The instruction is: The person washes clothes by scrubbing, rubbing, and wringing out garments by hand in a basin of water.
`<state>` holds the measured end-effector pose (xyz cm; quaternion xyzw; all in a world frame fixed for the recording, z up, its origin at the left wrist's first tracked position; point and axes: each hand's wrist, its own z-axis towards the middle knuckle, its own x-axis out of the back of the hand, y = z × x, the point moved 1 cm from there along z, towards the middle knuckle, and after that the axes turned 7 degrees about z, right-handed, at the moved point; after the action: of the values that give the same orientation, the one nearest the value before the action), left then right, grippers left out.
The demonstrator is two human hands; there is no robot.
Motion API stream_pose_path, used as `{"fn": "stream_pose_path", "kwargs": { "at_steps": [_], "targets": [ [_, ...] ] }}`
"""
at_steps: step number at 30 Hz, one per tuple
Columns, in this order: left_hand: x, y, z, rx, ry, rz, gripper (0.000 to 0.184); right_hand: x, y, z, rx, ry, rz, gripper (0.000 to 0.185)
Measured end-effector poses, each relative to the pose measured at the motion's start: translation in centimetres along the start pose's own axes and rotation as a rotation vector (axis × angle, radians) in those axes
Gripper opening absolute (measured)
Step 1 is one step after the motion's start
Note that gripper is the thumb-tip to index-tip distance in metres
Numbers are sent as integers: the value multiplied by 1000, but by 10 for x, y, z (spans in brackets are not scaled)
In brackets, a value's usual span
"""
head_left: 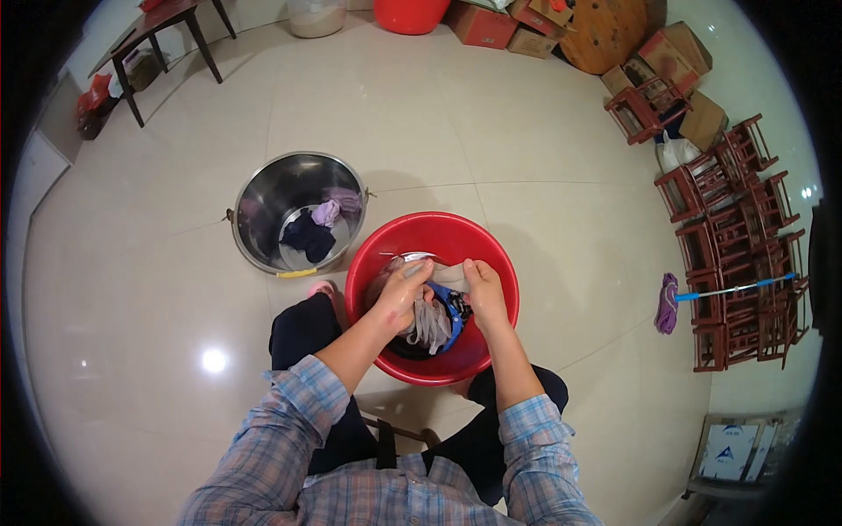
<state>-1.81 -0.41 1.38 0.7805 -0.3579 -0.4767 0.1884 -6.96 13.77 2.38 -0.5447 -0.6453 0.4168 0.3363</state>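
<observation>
A red basin (pixel 491 353) stands on the floor between my knees, with several wet clothes inside. Both my hands are over it, holding a beige cloth (pixel 449 277) stretched between them. My left hand (pixel 404 294) grips the cloth's left part, fingers curled round it. My right hand (pixel 484 293) pinches its right end between thumb and fingers. Grey fabric (pixel 430 326) hangs below my left hand. A blue piece (pixel 455 311) and dark patterned cloth lie beneath, partly hidden by my hands.
Left of the basin stands a metal bucket (pixel 254 206) holding dark and lilac clothes (pixel 309 235). Stacked red-brown stools (pixel 728 254) and a purple mop (pixel 667 304) are at the right. Cardboard boxes (pixel 481 26) and a dark table (pixel 162 19) stand farther back.
</observation>
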Motion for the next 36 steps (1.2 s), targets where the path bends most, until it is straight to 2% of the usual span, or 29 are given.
{"fn": "stream_pose_path", "kwargs": {
  "at_steps": [2,3,4,7,8,9,10,12,13,16,17,18,20,21,22,24,26,28,29,30,33,34,35,36],
  "targets": [
    [-2,0,1,-37,66,-3,20,-5,15,7,321,-1,-86,29],
    [-2,-1,4,-51,114,-43,21,-16,-1,-9,423,16,-222,32],
    [-1,-3,6,-65,162,-83,25,-25,3,-10,483,-2,-244,31],
    [9,-14,17,-112,250,-146,32,-54,7,-42,683,-59,-580,28],
    [8,-11,10,-31,354,105,38,-61,11,-48,762,-66,-680,25],
    [9,-16,12,-103,345,66,40,-63,9,-50,826,-33,-718,29],
    [10,-20,14,-174,336,30,41,-63,11,-43,820,-34,-715,29],
    [-10,-30,17,-34,494,-109,38,-52,22,-16,738,111,-913,36],
    [1,-31,10,98,309,126,30,-41,21,-5,693,157,-934,37],
    [3,-24,6,140,291,130,28,-47,27,-13,698,235,-904,37],
    [-9,-24,6,0,408,-74,28,-53,29,-19,703,165,-919,37],
    [-2,-25,8,-1,411,-80,28,-63,19,-36,758,44,-978,36],
    [18,-39,17,-36,280,-150,27,-71,22,-44,899,68,-825,38],
    [23,-49,25,-37,299,-254,27,-70,23,-40,900,70,-821,38],
    [13,-38,17,-37,298,-252,27,-66,26,-30,828,88,-833,37],
    [-6,-21,1,145,344,-39,27,-49,27,-10,651,153,-878,35],
    [5,-28,6,191,294,70,28,-45,33,-9,610,157,-917,35],
    [5,-35,11,37,413,-31,30,-55,33,-25,706,95,-871,35],
    [21,-44,19,39,284,-190,30,-61,36,-32,816,21,-830,34],
    [21,-46,17,41,287,-193,30,-71,26,-43,914,52,-792,34],
    [21,-43,20,87,248,-304,31,-55,44,-13,790,79,-873,32],
    [21,-44,20,171,247,-202,33,-48,50,-1,728,115,-902,32],
    [22,-44,19,257,247,-96,35,-38,55,12,576,115,-968,32],
    [25,-43,21,337,246,15,37,-35,65,24,578,113,-962,32]
  ]
}}
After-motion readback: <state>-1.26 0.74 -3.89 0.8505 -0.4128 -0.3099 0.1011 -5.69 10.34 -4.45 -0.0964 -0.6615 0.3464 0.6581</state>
